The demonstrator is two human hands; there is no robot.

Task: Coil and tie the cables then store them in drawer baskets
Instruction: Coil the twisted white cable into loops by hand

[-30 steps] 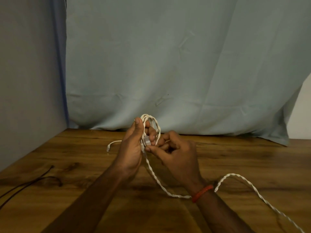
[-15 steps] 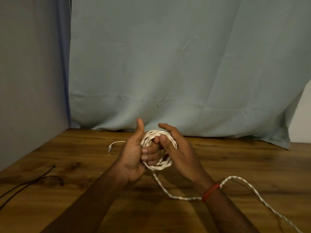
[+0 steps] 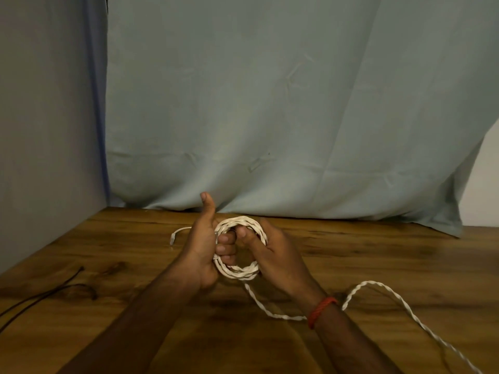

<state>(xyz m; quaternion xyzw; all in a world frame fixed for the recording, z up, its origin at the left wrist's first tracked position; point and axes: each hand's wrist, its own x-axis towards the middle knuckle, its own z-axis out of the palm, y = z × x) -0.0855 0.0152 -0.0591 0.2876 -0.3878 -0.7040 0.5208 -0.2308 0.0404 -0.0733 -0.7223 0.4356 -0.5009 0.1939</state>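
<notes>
gripping the coiled white cable point(image 3: 238, 273) at centre frame, both hands are clamped on it above the bench point(image 3: 378, 265). left hand point(image 3: 201, 255): fingers curled through the ring, thumb raised. right hand point(image 3: 275, 263): pinching the ring's right side. its loose tail trails to lower right. black cable point(image 3: 40, 295) lies lower left.

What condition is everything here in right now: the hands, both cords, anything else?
White cable: partly coiled into loops between the hands; its tail lies loose across the table.
Left hand: fingers curled through the loops, thumb up.
Right hand: holds the loops' right side, thumb on the upper part.
Black cable: uncoiled, lying untouched on the table at left.
Red wristband: on the right wrist.
</notes>
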